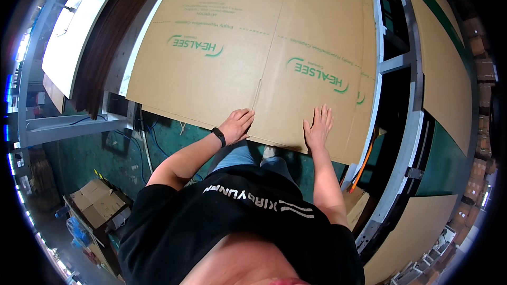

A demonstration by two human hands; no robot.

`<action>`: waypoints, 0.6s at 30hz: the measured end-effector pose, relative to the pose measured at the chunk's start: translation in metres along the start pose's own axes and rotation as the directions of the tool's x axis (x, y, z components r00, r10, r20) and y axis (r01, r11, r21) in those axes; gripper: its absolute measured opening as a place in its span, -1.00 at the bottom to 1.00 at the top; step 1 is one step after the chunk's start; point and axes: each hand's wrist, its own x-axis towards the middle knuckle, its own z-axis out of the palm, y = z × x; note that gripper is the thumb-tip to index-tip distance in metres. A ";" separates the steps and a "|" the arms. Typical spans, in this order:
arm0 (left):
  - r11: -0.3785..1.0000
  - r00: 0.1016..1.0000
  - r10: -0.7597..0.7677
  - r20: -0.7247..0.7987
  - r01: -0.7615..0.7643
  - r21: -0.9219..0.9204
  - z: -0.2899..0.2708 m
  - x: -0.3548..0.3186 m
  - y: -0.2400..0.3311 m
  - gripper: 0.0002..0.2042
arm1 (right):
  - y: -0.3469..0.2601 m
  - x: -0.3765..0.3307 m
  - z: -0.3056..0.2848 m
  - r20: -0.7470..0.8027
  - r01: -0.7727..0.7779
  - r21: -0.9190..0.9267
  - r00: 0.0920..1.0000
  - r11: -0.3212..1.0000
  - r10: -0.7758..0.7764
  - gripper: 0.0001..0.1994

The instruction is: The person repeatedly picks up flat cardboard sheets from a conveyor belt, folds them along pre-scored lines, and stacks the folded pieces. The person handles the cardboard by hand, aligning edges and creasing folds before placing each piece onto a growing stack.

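Fingers of the left hand (237,125) lie nearly straight and close together, pressed flat beside the seam of a broad, brown, flat-lying corrugated cardboard blank with green print (211,79); they pinch nothing. Fingers of the right hand (318,127) are a little spread, the thumb apart, palm down on the blank's right panel near its near edge, likewise without a grip. The blank lies in front of the body, its near edge toward the waist, a long pale metal rail (376,74) running along its right side. Layered edges show at the right; whether this is one folded blank or several, I cannot tell. It should handle as light for its breadth but awkward, stiff across the panels and ready to bend along the seam, with a dry, fairly smooth face and corners that crush easily. The best hold would be the near edge, hands well apart on either side of the seam. Farther out, at lower left, stands a brown cardboard box with loose flaps (97,200), its contents not readable, near a crumpled blue plastic bag-like thing (78,230). Brown stacked cartons (478,171) line the far right, their insides hidden
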 end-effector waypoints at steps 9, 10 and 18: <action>0.992 0.998 -0.050 0.028 0.046 0.117 0.013 -0.005 0.005 -0.23 | 0.106 -0.036 -0.011 -0.151 -0.438 0.251 0.863 0.863 0.482 -0.28; 0.990 0.998 -0.053 0.035 0.048 0.132 0.013 -0.004 0.005 -0.22 | 0.115 -0.036 -0.010 -0.152 -0.388 0.275 0.886 0.880 0.438 -0.30; 0.996 0.996 -0.069 0.051 0.067 0.051 0.017 -0.011 0.004 -0.26 | 0.117 -0.045 0.006 -0.244 -0.360 0.319 0.863 0.877 0.443 -0.29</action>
